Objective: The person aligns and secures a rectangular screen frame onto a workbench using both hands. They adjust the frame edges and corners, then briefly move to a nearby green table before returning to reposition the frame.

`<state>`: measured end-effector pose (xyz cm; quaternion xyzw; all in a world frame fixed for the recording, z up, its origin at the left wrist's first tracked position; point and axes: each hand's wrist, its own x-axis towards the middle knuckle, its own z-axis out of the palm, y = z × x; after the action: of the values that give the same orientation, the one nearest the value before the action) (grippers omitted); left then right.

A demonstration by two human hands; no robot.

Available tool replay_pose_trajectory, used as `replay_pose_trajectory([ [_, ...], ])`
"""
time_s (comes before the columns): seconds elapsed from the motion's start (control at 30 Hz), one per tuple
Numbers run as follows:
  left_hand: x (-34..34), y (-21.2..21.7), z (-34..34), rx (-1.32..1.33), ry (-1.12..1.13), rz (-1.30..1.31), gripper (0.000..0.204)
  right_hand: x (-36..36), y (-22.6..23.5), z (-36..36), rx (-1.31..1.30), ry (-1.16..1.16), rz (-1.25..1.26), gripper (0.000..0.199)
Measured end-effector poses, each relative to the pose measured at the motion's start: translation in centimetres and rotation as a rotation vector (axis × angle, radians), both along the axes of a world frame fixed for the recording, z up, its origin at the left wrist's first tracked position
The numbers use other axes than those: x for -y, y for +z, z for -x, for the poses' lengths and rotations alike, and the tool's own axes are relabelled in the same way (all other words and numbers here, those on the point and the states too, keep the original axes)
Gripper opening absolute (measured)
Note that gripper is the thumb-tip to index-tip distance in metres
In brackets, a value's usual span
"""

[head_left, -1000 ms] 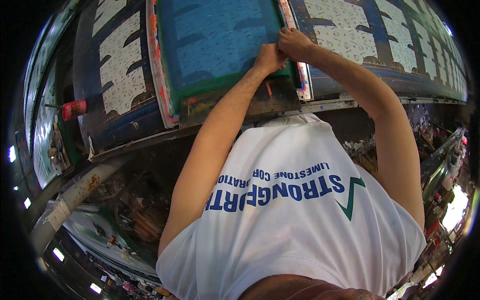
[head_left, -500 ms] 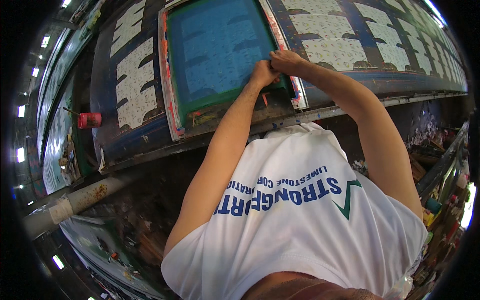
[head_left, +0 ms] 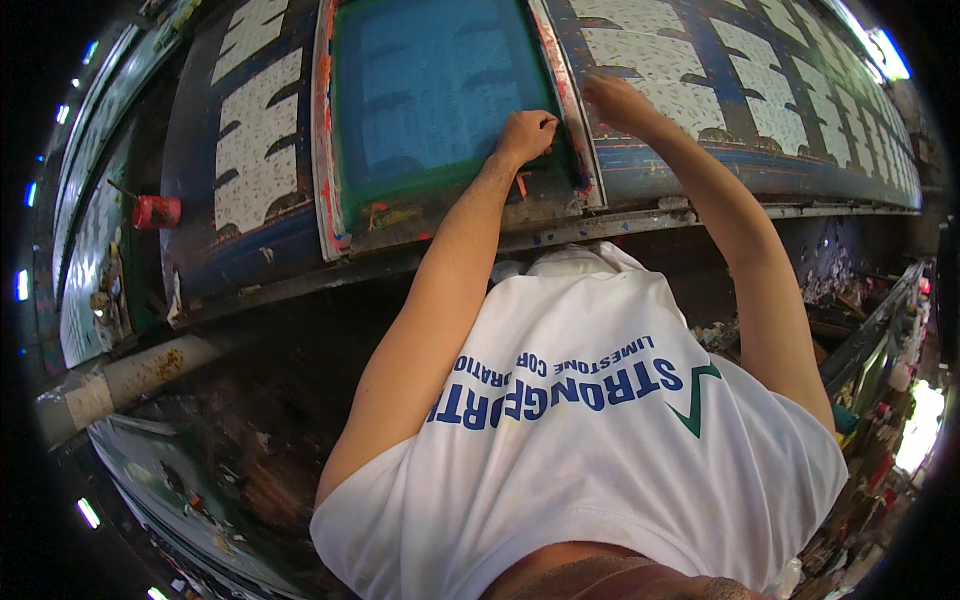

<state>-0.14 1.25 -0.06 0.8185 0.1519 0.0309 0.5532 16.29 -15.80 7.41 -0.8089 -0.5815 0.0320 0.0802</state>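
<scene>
The left hand point(head_left: 528, 137) is curled, its fingers drawn in over the lower right part of the blue screen point(head_left: 430, 100), which spreads up and to the left from it; whether it pinches anything, I cannot tell. Just right of that hand runs the paint-smeared side rail point(head_left: 572, 110), and beyond it hangs the right hand point(head_left: 615, 103), loosely bent and somewhat blurred, so contact with what lies beneath is hard to judge. Half a second ago the two hands met at the screen's corner; now they are apart, so only the left is over the screen and the shared hold there has ended. Past the right hand lie white patterned pieces point(head_left: 640, 60); farther off, left of the left hand, are more white pieces point(head_left: 258, 150), then a red cup point(head_left: 157, 212).
</scene>
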Motion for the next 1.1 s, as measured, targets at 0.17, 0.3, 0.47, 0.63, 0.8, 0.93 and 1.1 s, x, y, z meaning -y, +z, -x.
replay_pose_trajectory([
  [0.17, 0.2, 0.0, -0.7, -0.070, 0.016, 0.067, 0.027, 10.0, 1.1, 3.0, -0.513, -0.444, -0.239, 0.029],
  [0.3, -0.1, -0.6, -1.7, -0.127, -0.009, 0.139, 0.026, 18.0, 0.8, 9.0, -0.757, -0.639, -0.300, 0.042],
  [0.47, -0.6, -1.3, -2.9, -0.193, -0.012, 0.213, 0.024, 25.7, -1.0, 16.5, -0.874, -0.811, -0.176, 0.033],
  [0.63, -0.3, -0.4, -2.8, -0.240, -0.008, 0.147, 0.022, 28.6, -2.5, 20.0, -0.851, -0.871, -0.114, 0.023],
  [0.8, 0.4, 0.5, -2.3, -0.248, -0.049, -0.042, 0.029, 27.0, -3.0, 19.2, -0.727, -0.642, -0.158, 0.021],
  [0.93, 0.5, 0.4, -2.0, -0.182, -0.090, -0.210, 0.027, 25.2, -2.3, 18.2, -0.707, -0.559, -0.151, 0.018],
  [1.1, 0.1, 0.3, -1.7, -0.181, -0.133, -0.178, 0.028, 22.0, -0.9, 16.7, -0.680, -0.426, -0.154, 0.017],
])
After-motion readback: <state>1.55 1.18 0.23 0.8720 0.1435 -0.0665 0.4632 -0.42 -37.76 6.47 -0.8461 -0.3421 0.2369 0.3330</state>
